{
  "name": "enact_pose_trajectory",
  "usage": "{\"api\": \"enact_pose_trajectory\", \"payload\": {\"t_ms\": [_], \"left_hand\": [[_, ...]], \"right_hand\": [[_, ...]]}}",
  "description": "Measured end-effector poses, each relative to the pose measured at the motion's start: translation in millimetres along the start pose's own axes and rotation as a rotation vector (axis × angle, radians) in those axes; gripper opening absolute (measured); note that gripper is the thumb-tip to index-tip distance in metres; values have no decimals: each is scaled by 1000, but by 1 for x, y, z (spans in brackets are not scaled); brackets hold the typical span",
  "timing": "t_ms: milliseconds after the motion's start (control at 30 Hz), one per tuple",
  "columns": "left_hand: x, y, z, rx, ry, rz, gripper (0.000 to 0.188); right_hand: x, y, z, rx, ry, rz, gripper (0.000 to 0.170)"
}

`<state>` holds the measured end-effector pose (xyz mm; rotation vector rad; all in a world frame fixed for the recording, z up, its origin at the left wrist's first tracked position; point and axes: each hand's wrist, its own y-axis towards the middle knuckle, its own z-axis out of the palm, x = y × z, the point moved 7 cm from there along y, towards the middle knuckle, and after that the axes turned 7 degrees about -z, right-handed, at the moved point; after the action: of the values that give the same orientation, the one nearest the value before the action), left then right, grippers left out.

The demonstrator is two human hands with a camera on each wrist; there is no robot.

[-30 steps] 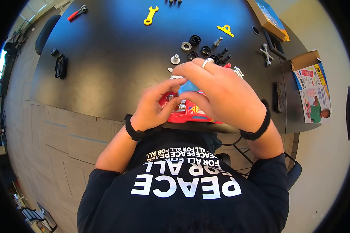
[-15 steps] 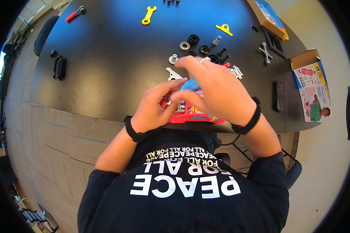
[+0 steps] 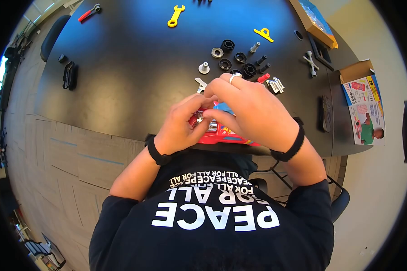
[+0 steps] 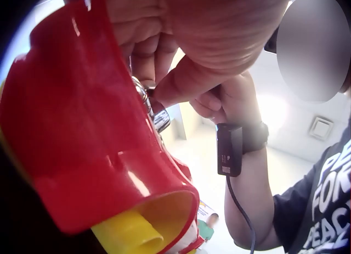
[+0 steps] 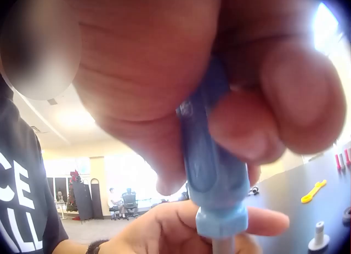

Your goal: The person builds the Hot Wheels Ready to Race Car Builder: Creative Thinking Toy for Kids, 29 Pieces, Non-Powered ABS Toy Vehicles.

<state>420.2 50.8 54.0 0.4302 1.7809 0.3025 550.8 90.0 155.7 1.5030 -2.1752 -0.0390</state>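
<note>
A red toy car [image 3: 230, 137] lies at the table's near edge, filling much of the left wrist view with its red shell [image 4: 82, 122]. My left hand [image 3: 182, 121] is at its chrome engine piece [image 4: 160, 120], thumb and fingertips pinching around it. From the right, my right hand [image 3: 263, 116] grips the blue handle of a screwdriver [image 5: 215, 166]. The grey shaft points down toward the left fingers; its tip is hidden. A white flat part [image 3: 201, 84] lies just beyond the hands.
Past the hands are black wheels [image 3: 249, 70], a grey pin with a round base [image 3: 204, 68], a red peg [image 3: 263, 78] and chrome pieces [image 3: 275, 85]. Farther out are a yellow wrench [image 3: 176, 17], a red-handled ratchet [image 3: 89, 13], a grey cross wrench [image 3: 310, 64] and an open box [image 3: 362, 106].
My right hand has shifted and re-gripped around the screwdriver's handle, its fingers now closer together. My left hand stays at the chrome engine piece on the car.
</note>
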Motion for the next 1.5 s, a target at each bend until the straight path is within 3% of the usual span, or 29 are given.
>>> {"api": "enact_pose_trajectory", "payload": {"t_ms": [67,133,267,333,400,467,600,700,800,867,933,1000,1067,1133,1200,1300,1367,1433,1500], "left_hand": [[2,0,3,24,-1,-27,48],[0,0,4,19,22,6,48],[-5,-1,3,16,40,13,50],[3,-3,6,73,59,-109,55],[-4,-1,4,103,162,-25,61],[-11,0,1,136,260,65,66],[0,2,-2,229,229,-13,73],[1,2,0,189,242,-6,72],[2,2,0,166,253,-1,70],[2,0,-1,146,252,6,72],[-7,1,-4,134,289,24,74],[-16,1,-8,122,325,39,76],[-19,3,-17,73,65,-31,77],[-22,1,-16,63,2,-25,72],[-14,-5,-12,-23,-509,-126,64],[-8,-10,-12,-87,-615,-60,51],[-9,-12,-16,-122,-641,-8,48],[-11,-11,-16,-81,-551,-96,42],[-16,-8,-20,7,-425,-134,38]], "right_hand": [[1,-1,-5,-9,-39,34,38],[7,-4,-9,166,-130,100,39],[9,-23,-23,136,-375,-19,38],[-9,-41,-27,130,-560,31,22],[-33,-55,-33,79,-535,34,21],[-76,-73,-47,-151,-64,355,24],[-140,-104,-41,-254,-259,471,28],[-161,-107,-29,-229,-392,610,31],[-175,-108,-15,-174,-335,645,31],[-171,-107,-15,-154,-400,639,30],[-159,-107,-32,-284,-366,593,26],[-136,-107,-50,-497,-111,519,16],[-101,-102,-53,-619,242,545,16],[-64,-92,-32,-607,443,441,16],[-39,-79,-2,-556,572,303,20],[-21,-69,32,-600,790,284,26],[-21,-68,44,-531,751,262,28],[-16,-69,43,-417,598,184,38],[-30,-85,37,-517,549,255,42]]}}
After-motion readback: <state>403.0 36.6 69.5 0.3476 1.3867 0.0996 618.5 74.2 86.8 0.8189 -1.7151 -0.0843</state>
